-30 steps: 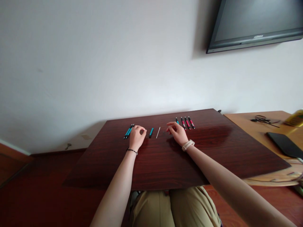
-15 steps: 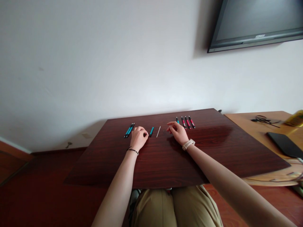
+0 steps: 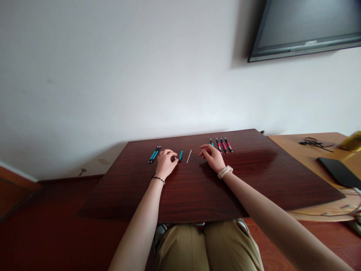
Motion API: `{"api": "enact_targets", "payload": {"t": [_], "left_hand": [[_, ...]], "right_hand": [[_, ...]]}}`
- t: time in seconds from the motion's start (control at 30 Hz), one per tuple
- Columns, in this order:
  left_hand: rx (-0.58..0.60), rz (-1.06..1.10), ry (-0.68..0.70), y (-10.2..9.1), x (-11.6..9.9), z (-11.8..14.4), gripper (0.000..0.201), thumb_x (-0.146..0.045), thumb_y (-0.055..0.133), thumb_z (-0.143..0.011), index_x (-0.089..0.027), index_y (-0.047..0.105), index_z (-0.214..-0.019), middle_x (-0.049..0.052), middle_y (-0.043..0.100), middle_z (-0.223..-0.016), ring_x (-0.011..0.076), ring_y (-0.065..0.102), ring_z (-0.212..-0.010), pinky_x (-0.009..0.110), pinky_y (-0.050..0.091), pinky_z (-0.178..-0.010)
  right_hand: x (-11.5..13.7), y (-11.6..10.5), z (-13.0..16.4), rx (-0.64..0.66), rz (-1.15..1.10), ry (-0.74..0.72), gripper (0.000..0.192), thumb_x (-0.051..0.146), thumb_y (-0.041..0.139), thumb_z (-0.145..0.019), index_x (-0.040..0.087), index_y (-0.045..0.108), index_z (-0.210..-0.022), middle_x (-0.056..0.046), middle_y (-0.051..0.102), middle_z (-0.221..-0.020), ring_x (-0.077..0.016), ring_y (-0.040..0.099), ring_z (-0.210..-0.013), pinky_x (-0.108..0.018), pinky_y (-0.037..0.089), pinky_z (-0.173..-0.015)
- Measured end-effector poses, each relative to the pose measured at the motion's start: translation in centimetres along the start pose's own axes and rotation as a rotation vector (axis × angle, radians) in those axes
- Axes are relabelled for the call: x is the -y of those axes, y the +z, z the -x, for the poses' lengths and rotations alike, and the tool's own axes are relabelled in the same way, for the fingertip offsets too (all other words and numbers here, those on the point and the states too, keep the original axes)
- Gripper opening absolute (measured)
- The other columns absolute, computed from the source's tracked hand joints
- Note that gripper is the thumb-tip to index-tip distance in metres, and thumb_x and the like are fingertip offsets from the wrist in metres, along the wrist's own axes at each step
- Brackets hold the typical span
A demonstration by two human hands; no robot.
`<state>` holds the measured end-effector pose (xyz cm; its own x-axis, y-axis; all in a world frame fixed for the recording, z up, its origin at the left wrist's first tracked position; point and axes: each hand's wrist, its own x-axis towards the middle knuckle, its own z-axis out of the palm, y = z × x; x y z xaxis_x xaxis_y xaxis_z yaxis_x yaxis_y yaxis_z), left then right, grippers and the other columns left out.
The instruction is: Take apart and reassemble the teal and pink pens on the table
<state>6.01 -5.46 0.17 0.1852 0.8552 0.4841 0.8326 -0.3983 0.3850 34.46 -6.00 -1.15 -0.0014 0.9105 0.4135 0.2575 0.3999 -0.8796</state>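
My left hand (image 3: 166,164) rests on the dark table with curved fingers and a small gap between thumb and index finger. Its thumb is close to a teal pen barrel (image 3: 181,156) with a black end; whether they touch I cannot tell. Right of the barrel lies a thin white pen refill (image 3: 188,156). A tiny piece, perhaps a spring (image 3: 195,155), is barely visible beyond it. My right hand (image 3: 213,157) hovers or rests beside that piece, fingers bent and slightly apart, with nothing visible in them. It partly covers a teal pen (image 3: 211,142).
Teal pens (image 3: 153,154) lie left of my left hand. Several pink pens (image 3: 223,145) are lined up at the back right. A lighter table (image 3: 299,145) to the right bears a black cable (image 3: 314,142) and a flat black device (image 3: 340,172). A screen (image 3: 307,26) hangs above.
The left thumb and index finger have moved slightly apart. My right fingers have shifted a little; the barrel and the refill stay in place.
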Motion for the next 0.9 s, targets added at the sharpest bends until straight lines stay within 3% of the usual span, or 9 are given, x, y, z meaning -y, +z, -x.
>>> {"api": "enact_targets", "payload": {"t": [0.23, 0.5, 0.7, 0.9], "left_hand": [[-0.207, 0.154, -0.003, -0.3, 0.8, -0.7, 0.031, -0.005, 0.060, -0.088, -0.023, 0.074, -0.109, 0.007, 0.075, -0.118, 0.0283, 0.065, -0.118, 0.049, 0.048, -0.112], [-0.170, 0.185, -0.051, 1.1, 2.3, -0.7, 0.035, 0.000, 0.057, -0.084, -0.022, 0.075, -0.105, 0.007, 0.076, -0.115, 0.0260, 0.068, -0.113, 0.047, 0.053, -0.109], [-0.170, 0.161, -0.050, 1.4, 2.9, -0.6, 0.040, 0.003, 0.056, -0.082, -0.021, 0.076, -0.107, 0.008, 0.076, -0.114, 0.0253, 0.069, -0.111, 0.047, 0.055, -0.108], [-0.127, 0.155, -0.029, 1.8, 3.2, -0.5, 0.036, 0.001, 0.059, -0.086, -0.022, 0.078, -0.106, 0.008, 0.076, -0.113, 0.0248, 0.069, -0.110, 0.046, 0.055, -0.108]], "right_hand": [[0.2, -0.4, 0.2, -0.041, -0.029, 0.002, 0.025, 0.038, 0.057, -0.099, 0.022, 0.068, -0.114, -0.004, 0.079, -0.087, -0.0203, 0.072, -0.074, -0.034, 0.056, -0.075], [0.0, -0.6, 0.0, -0.121, 0.005, -0.015, 0.025, 0.036, 0.055, -0.100, 0.022, 0.069, -0.115, -0.005, 0.079, -0.090, -0.0222, 0.074, -0.082, -0.036, 0.058, -0.079], [-1.3, -1.4, -0.7, -0.292, 0.205, -0.126, 0.026, 0.025, 0.055, -0.095, 0.021, 0.071, -0.115, -0.014, 0.075, -0.116, -0.0289, 0.070, -0.105, -0.045, 0.057, -0.095], [-2.6, -1.8, -0.8, -0.151, 0.424, -0.139, 0.038, 0.008, 0.052, -0.083, 0.021, 0.075, -0.111, -0.012, 0.072, -0.111, -0.0306, 0.066, -0.108, -0.048, 0.053, -0.104]]}}
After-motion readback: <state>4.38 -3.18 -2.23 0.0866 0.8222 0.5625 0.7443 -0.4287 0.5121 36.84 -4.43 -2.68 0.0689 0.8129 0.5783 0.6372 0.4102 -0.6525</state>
